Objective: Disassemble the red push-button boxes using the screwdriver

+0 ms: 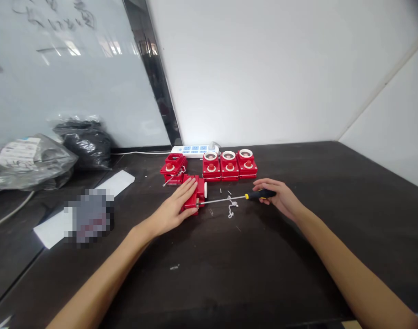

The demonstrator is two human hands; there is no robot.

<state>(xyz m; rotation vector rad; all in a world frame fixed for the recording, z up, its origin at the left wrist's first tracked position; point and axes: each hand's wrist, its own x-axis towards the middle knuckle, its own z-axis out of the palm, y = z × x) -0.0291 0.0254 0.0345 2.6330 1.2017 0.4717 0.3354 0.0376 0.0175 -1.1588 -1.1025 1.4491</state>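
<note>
My left hand lies over a red alarm box turned on its side. The fingers rest across its back and the thumb presses its near edge, holding it against the table. In my right hand is a screwdriver with a black and yellow handle, gripped by the fingers. Its long shaft runs left, nearly level, and the tip meets the right side of the box near my left thumb. Whether it sits in a screw is too small to tell. A piece of white cord lies under the shaft, beside small screws.
Three red alarm boxes with white rings stand in a row at the back. Left of them is a stacked red box with loose cord. Behind is a white power strip. Plastic bags and white paper lie left.
</note>
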